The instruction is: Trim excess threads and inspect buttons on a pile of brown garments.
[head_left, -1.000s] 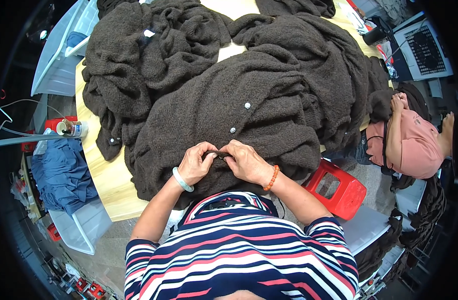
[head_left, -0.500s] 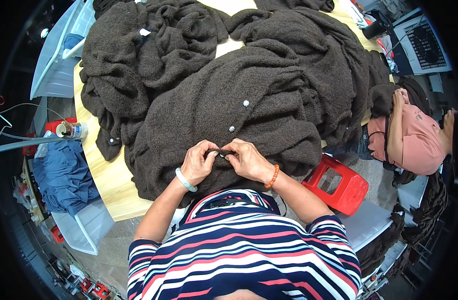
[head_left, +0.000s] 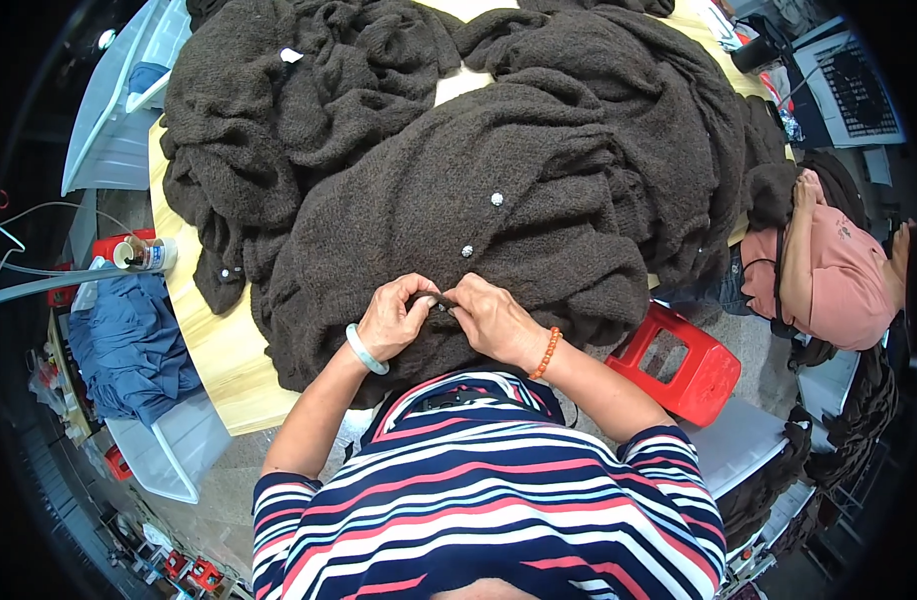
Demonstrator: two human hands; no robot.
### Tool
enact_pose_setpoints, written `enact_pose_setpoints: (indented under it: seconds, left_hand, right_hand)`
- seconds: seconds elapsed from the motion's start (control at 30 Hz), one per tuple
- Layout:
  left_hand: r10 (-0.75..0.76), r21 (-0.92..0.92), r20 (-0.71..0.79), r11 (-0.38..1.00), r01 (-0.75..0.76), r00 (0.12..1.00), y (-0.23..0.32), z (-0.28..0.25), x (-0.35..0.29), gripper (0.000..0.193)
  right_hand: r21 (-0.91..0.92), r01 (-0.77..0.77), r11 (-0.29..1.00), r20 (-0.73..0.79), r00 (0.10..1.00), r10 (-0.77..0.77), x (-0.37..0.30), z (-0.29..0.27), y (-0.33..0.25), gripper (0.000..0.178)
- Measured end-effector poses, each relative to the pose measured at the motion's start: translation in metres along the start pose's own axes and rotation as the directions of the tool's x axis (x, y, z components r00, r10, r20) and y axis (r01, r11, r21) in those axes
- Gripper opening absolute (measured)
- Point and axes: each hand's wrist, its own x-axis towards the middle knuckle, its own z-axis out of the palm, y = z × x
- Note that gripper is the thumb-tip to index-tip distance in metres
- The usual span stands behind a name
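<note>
A dark brown knitted garment (head_left: 389,215) lies in loose folds at the near edge of the table. Two round, sparkly white buttons stand out on it, an upper button (head_left: 497,200) and a lower button (head_left: 468,251). Below them, my left hand (head_left: 391,322) pinches the knit edge between thumb and fingers. My right hand (head_left: 494,320) grips the same edge just beside it, the fingertips of both nearly meeting. Something small and pale shows between the fingertips, too hidden to make out.
More brown knitwear (head_left: 229,130) is heaped across the pale wooden table (head_left: 219,385). A small jar (head_left: 147,254) stands at its left edge, near blue cloth (head_left: 134,345) in a plastic bin. At right are a red stool (head_left: 694,375) and another person in a pink top (head_left: 829,270).
Both hands stay on the knit edge, and the fingertips have shifted slightly, turning the pinched fold. The view has moved a little; the garments lie much as before.
</note>
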Motion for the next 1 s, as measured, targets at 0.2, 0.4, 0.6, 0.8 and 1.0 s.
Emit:
enact_pose_setpoints:
  seconds: [0.2,0.4,0.6,0.8,1.0]
  left_hand:
    - [-0.042,0.002,0.018,0.999,0.042,0.999,0.003,-0.001,0.001,0.01]
    - [0.006,0.021,-0.001,1.0,-0.006,1.0,0.005,-0.005,0.0,0.009]
    - [-0.088,-0.143,0.028,0.986,0.091,0.996,0.008,-0.009,0.002,0.009]
    - [-0.053,-0.123,0.022,0.991,0.055,0.998,0.013,-0.008,0.001,0.01]
    - [-0.002,-0.109,0.038,0.994,0.006,0.999,0.018,-0.012,-0.001,0.009]
  right_hand:
    - [-0.002,0.085,0.996,-0.044,0.995,-0.085,0.0,-0.001,0.005,0.015]
    - [-0.125,0.193,0.973,-0.062,0.977,-0.202,0.005,-0.001,0.003,0.017]
    - [0.169,0.003,0.986,-0.056,0.998,0.007,0.003,-0.003,-0.001,0.015]
    - [0.289,-0.132,0.948,-0.018,0.99,0.143,0.005,-0.013,-0.003,0.01]
    - [0.225,0.001,0.974,0.004,1.0,-0.002,0.01,-0.023,-0.003,0.011]
